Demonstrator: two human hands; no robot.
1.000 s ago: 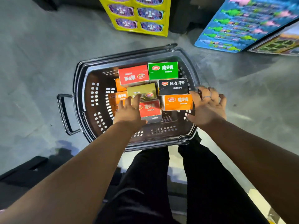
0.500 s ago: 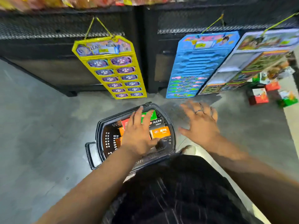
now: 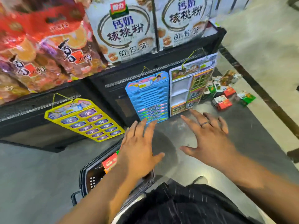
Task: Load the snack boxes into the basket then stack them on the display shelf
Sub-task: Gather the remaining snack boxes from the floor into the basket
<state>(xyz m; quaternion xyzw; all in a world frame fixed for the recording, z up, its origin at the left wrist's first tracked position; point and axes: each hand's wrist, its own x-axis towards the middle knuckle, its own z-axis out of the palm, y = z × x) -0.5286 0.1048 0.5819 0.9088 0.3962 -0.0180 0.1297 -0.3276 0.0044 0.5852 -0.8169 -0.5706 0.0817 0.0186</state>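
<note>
The dark plastic basket (image 3: 90, 178) stands on the floor at the bottom centre, mostly hidden under my left forearm. A red snack box (image 3: 110, 162) shows inside it. My left hand (image 3: 139, 147) hovers above the basket with fingers spread and empty. My right hand (image 3: 210, 141), with a ring on one finger, is raised to the right of it, also spread and holding nothing. More snack boxes (image 3: 222, 101) in red and green lie loose on the floor at the right. The black display shelf (image 3: 161, 65) rises ahead.
Large white cartons (image 3: 127, 29) and red snack bags (image 3: 40, 50) fill the shelf top. A yellow card (image 3: 84, 120), a blue card (image 3: 150, 96) and a picture card (image 3: 191, 88) hang from its front. Grey floor lies left and right of the basket.
The view has tilted up from the basket to the shelf. Both hands have lifted off the basket and boxes, and now hover spread above it.
</note>
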